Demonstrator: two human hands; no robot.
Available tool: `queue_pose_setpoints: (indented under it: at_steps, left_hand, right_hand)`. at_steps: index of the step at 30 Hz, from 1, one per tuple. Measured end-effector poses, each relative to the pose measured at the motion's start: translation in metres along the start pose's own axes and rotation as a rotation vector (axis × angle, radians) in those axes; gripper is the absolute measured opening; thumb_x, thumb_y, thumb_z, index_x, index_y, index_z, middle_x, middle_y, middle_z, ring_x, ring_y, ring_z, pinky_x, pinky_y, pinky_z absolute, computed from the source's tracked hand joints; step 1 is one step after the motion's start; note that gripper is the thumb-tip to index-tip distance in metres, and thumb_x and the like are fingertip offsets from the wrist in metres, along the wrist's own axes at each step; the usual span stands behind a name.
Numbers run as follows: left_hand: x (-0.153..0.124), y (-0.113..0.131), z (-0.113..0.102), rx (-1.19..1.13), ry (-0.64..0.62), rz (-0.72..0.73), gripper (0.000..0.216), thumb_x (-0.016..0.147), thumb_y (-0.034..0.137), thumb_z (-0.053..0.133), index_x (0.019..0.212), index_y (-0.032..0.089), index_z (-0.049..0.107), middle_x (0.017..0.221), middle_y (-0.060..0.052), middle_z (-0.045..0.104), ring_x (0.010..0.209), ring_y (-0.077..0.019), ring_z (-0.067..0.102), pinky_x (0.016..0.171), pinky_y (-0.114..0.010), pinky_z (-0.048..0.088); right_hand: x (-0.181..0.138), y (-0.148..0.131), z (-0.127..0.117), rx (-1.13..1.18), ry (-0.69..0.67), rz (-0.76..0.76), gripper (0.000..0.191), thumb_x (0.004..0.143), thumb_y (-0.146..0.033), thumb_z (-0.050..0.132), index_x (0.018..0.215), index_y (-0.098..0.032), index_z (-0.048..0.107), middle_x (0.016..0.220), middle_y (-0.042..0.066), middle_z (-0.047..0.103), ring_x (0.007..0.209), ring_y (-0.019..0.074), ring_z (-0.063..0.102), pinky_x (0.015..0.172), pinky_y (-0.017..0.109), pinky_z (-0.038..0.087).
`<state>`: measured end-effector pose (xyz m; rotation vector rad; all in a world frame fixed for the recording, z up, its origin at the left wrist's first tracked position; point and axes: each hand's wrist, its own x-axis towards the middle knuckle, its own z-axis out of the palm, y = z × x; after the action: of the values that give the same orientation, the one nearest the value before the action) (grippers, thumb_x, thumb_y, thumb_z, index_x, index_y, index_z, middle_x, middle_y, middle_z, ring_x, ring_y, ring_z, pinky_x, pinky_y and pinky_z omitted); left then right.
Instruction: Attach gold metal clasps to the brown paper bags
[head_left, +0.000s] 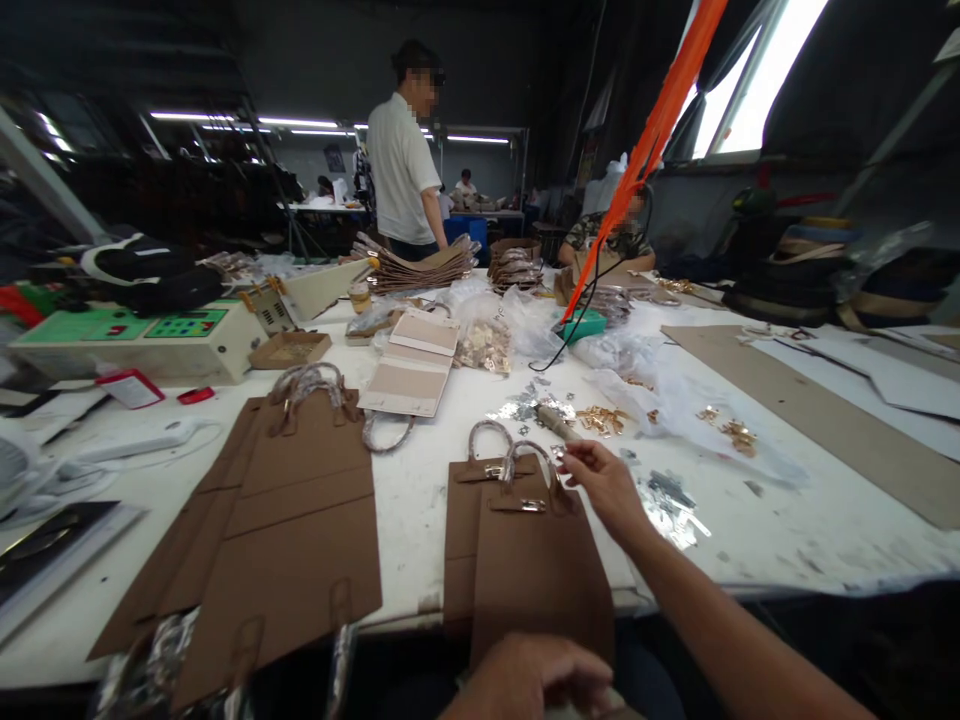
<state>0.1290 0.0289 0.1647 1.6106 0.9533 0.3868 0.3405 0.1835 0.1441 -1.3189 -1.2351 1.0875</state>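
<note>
White table (420, 500); right hand (604, 485) touching brown panel (536, 570) top, by clasp.

The hall is dim overall, its dark walls and ceiling swallowing detail. Daylight pours through the window (757, 80) at upper right and blows out to plain white, while fluorescent tubes (300, 123) glow in thin streaks far back. The white table (420, 500) catches this light and reads bright, with only soft shadows. The wide lens bends straight lines toward the edges. The lower corners are smeared, and the left hand (536, 680) at the bottom edge is blurred.
</note>
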Motion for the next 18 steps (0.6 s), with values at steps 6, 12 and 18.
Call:
queue_pose_setpoints:
  at_steps: [6, 12, 18]
  left_hand:
    - [0.044, -0.036, -0.048, 0.566, 0.75, 0.01, 0.048, 0.084, 0.026, 0.062, 0.132, 0.02, 0.061, 0.138, -0.009, 0.055, 0.13, -0.0256, 0.048, 0.116, -0.044, 0.039]
    - [0.067, -0.042, -0.07, 0.697, 0.699, -0.068, 0.038, 0.088, 0.035, 0.063, 0.124, 0.025, 0.066, 0.131, -0.008, 0.054, 0.124, -0.0237, 0.048, 0.103, -0.038, 0.046]
    - [0.076, -0.028, -0.068, 0.644, 0.694, -0.139, 0.031, 0.082, 0.037, 0.068, 0.107, 0.02, 0.063, 0.124, -0.008, 0.052, 0.118, -0.0234, 0.05, 0.094, -0.036, 0.047]
  right_hand:
    - [-0.063, 0.01, 0.061, 0.197, -0.039, 0.151, 0.06, 0.078, -0.057, 0.075, 0.116, -0.012, 0.06, 0.087, 0.007, 0.068, 0.075, 0.0157, 0.065, 0.066, 0.025, 0.051]
    - [-0.065, 0.014, 0.057, 0.119, -0.032, 0.183, 0.072, 0.08, -0.066, 0.068, 0.13, -0.014, 0.064, 0.09, 0.007, 0.07, 0.072, 0.0162, 0.062, 0.068, 0.028, 0.052]
    - [-0.069, 0.019, 0.054, 0.085, -0.043, 0.126, 0.073, 0.087, -0.065, 0.061, 0.14, -0.016, 0.059, 0.075, 0.003, 0.065, 0.065, 0.0141, 0.057, 0.066, 0.027, 0.05]
